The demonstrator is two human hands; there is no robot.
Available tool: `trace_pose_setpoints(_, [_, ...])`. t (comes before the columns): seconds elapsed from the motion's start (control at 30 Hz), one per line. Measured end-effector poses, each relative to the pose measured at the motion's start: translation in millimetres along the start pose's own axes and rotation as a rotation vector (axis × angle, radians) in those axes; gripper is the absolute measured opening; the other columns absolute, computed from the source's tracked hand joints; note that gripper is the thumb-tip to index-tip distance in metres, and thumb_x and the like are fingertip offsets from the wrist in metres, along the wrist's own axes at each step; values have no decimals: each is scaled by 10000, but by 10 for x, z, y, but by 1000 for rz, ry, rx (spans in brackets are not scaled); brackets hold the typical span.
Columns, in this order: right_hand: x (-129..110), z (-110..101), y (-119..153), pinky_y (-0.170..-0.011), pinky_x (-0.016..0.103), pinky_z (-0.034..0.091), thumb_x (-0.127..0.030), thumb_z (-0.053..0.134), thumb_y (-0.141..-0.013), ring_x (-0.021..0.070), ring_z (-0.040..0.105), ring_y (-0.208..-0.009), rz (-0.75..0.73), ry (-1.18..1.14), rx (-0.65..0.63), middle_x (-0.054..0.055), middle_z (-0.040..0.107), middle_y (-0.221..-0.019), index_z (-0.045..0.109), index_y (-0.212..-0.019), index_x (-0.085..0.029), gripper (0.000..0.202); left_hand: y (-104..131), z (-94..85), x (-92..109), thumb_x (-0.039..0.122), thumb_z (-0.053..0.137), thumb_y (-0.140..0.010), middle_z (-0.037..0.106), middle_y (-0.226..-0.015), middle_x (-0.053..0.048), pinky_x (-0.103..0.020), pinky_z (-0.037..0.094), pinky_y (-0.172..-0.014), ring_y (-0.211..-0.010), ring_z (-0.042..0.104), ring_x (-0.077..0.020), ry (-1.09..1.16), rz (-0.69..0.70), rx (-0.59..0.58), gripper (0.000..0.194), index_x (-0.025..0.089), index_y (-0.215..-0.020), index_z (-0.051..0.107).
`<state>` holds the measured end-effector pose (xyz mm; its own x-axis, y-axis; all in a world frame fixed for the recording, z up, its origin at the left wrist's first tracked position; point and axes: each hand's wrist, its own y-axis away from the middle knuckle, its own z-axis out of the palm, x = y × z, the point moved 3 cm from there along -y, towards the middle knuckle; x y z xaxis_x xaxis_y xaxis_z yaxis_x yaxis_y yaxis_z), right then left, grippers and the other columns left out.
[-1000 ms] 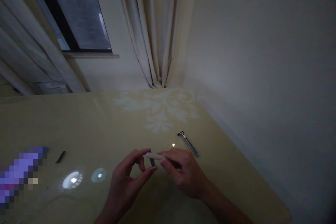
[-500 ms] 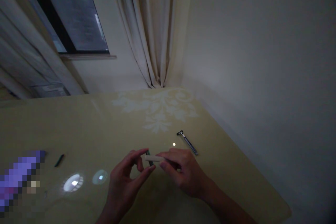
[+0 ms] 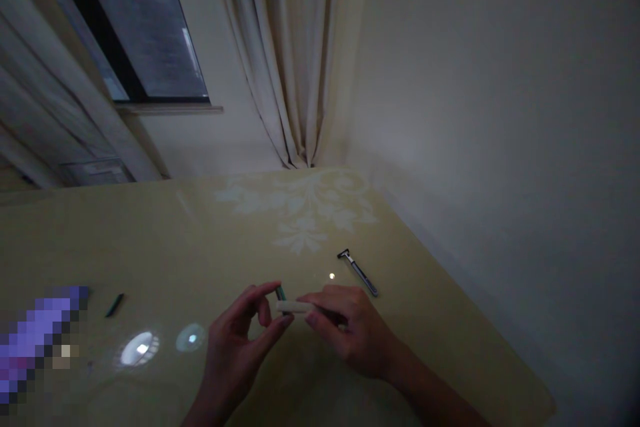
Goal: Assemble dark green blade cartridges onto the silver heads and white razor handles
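Between the thumb and index finger of my left hand (image 3: pixel 243 340), a small dark-and-green strip (image 3: pixel 281 293), which looks like a razor cartridge, is pinched by its two ends. My right hand (image 3: pixel 353 327) grips a pale, narrow, flat stick (image 3: pixel 294 307). The stick's free end crosses in front of the strip and seems to touch it; its other end is hidden in my fingers. Just beyond my right hand, a razor (image 3: pixel 358 272) with a dark and silver handle lies on the table.
The glossy yellowish table (image 3: pixel 150 233) meets a wall (image 3: pixel 490 147) on the right. Farther left lie a small dark-green strip (image 3: pixel 115 305) and a pixelated purple object (image 3: pixel 40 333). A curtain (image 3: pixel 295 67) hangs behind, beside a window (image 3: pixel 145 27).
The pale stick has shifted slightly down along the strip, so more of the strip's upper part shows. Both hands stay nearly in place, and the razor lies as before.
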<state>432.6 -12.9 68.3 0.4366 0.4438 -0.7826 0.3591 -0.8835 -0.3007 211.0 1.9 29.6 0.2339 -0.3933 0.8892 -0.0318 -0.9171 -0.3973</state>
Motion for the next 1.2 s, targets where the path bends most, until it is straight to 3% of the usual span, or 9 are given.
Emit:
trace_pose_setpoints(0.1, [4, -17, 7, -664, 301, 403, -375, 596, -1064, 172, 597, -701, 34, 24, 58, 44, 715, -804, 827, -1153, -190, 309, -2, -5, -39, 301, 881, -836, 575, -686, 88, -204, 574, -723, -630, 633, -99, -16, 2, -22, 400, 284, -1221, 775])
trace_pose_setpoints(0.23, [-18, 12, 11, -640, 291, 395, -374, 591, -1063, 158, 578, -662, 3, -13, 4, 29, 695, -776, 826, -1166, -202, 308, -2, -5, -42, 312, 876, -842, 579, -688, 83, -226, 583, -752, -643, 649, -110, -34, 12, -35, 398, 272, -1225, 775])
trace_pose_setpoints(0.37, [6, 0, 10, -659, 301, 393, -363, 593, -1063, 170, 591, -700, 28, 23, 62, 40, 711, -801, 825, -1156, -196, 301, 3, 10, -1, 323, 887, -825, 578, -678, 82, -223, 575, -720, -623, 637, -111, -27, -13, -19, 390, 264, -1197, 788])
trace_pose_setpoints(0.5, [14, 17, 1, -641, 292, 389, -371, 595, -1066, 159, 580, -671, 0, -12, 23, 31, 700, -786, 824, -1181, -206, 305, 5, 27, 13, 296, 896, -807, 580, -675, 81, -221, 570, -729, -634, 638, -110, 24, -18, -20, 387, 274, -1180, 797])
trace_pose_setpoints(0.7, [25, 8, -7, -637, 297, 378, -384, 596, -1069, 166, 566, -673, 20, 10, 62, 26, 675, -760, 823, -1178, -205, 309, 18, 45, 14, 288, 905, -790, 594, -675, 73, -232, 573, -715, -631, 631, -115, 64, -41, -39, 386, 272, -1163, 812])
trace_pose_setpoints(0.77, [30, 15, -5, -637, 295, 381, -388, 592, -1073, 166, 578, -678, 6, 0, 34, 30, 691, -776, 823, -1185, -211, 312, 24, 50, 13, 294, 914, -776, 598, -670, 70, -238, 573, -704, -629, 630, -121, 69, -53, -33, 393, 264, -1156, 817])
trace_pose_setpoints(0.9, [46, -21, -3, -640, 298, 379, -380, 602, -1065, 167, 575, -675, 29, 18, 103, 33, 698, -777, 826, -1183, -196, 313, 21, 65, 1, 283, 907, -784, 590, -677, 66, -227, 560, -685, -638, 629, -119, 104, -82, -49, 393, 268, -1167, 817])
trace_pose_setpoints(1.03, [10, -17, -12, -647, 294, 390, -385, 598, -1070, 166, 582, -681, 3, -33, 18, 28, 700, -776, 826, -1204, -209, 319, -2, 72, 9, 275, 912, -764, 586, -659, 64, -203, 523, -618, -618, 609, -112, 145, -110, -49, 383, 256, -1137, 830])
trace_pose_setpoints(1.2, [-3, -46, -23, -641, 294, 387, -388, 598, -1070, 167, 585, -683, 32, -18, 67, 39, 716, -783, 832, -1173, -180, 329, -7, 82, 10, 297, 925, -740, 563, -637, 67, -220, 515, -600, -592, 581, -114, 196, -188, -45, 385, 221, -1108, 838])
